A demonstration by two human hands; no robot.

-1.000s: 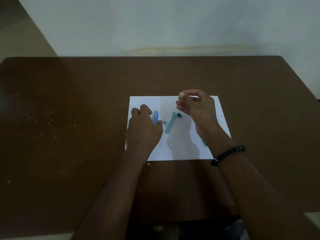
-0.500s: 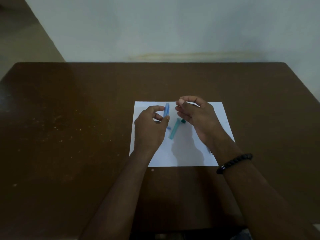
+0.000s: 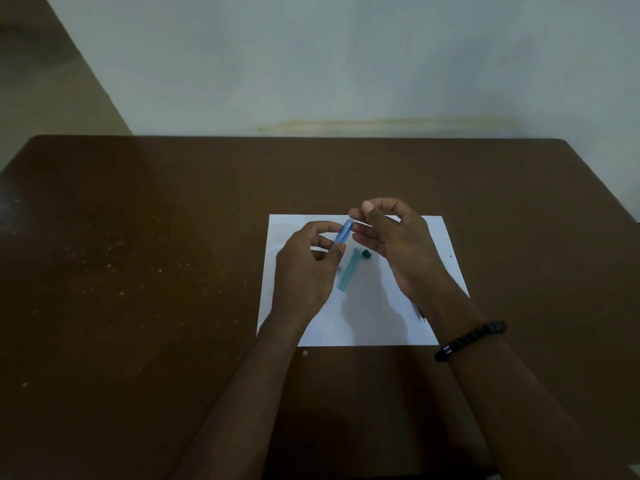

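Held up off the desk (image 3: 138, 271), over the sheet of paper (image 3: 381, 323) lying toward the near edge and right of the middle: a blue pen tube (image 3: 344, 231), pinched at its lower end between thumb and fingers of the left hand (image 3: 304, 268). Right hand (image 3: 394, 244) pinched narrow just at the tube's far end, holding what, hard to tell. Looks light, stiff and slippery, probably thin plastic; best gripped round the middle of the barrel, firmly but without hard squeezing, leaving the far end free.
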